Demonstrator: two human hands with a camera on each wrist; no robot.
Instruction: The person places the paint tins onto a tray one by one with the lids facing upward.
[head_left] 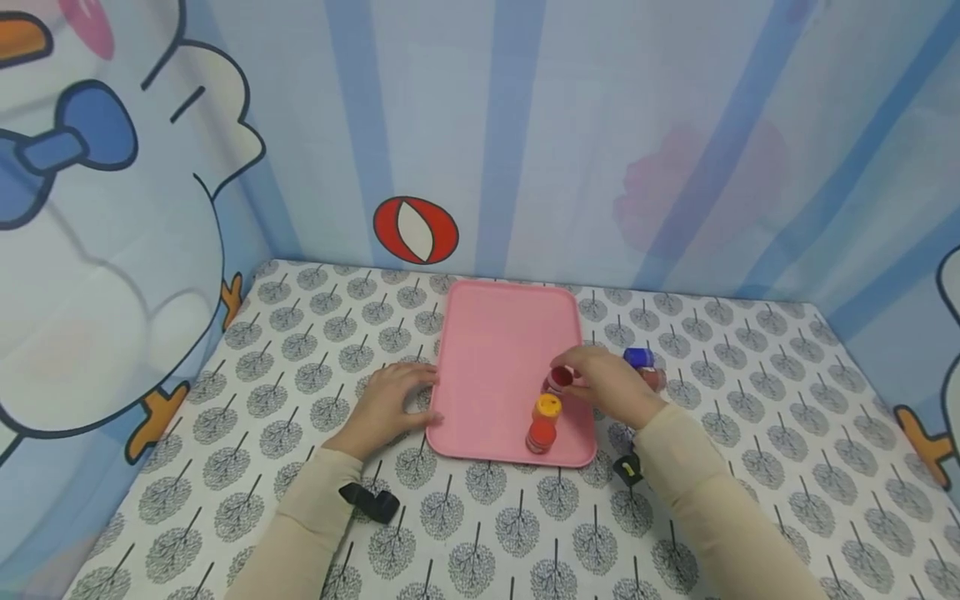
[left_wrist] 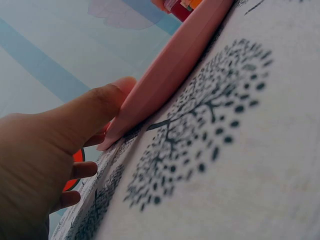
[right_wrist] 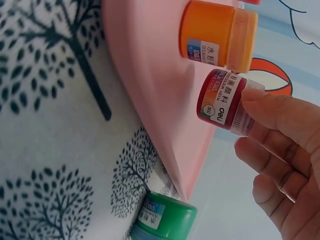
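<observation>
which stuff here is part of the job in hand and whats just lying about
Likely in the job:
dark red plastic jar, in the right hand
pink rectangular tray, left hand at its edge
orange plastic jar and red cylindrical jar, on the tray

Lying about, perhaps for later:
blue cylindrical jar
green plastic jar
brown cylindrical jar

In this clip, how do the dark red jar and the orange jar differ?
Colour: the dark red jar is deep crimson, while the orange jar is bright orange.
Hold: the right hand grips the dark red jar by its lid; no hand holds the orange jar.
Neighbours: the orange jar sits next to the bright red jar; the dark red jar doesn't.
Shared: similar shape, printed labels.
</observation>
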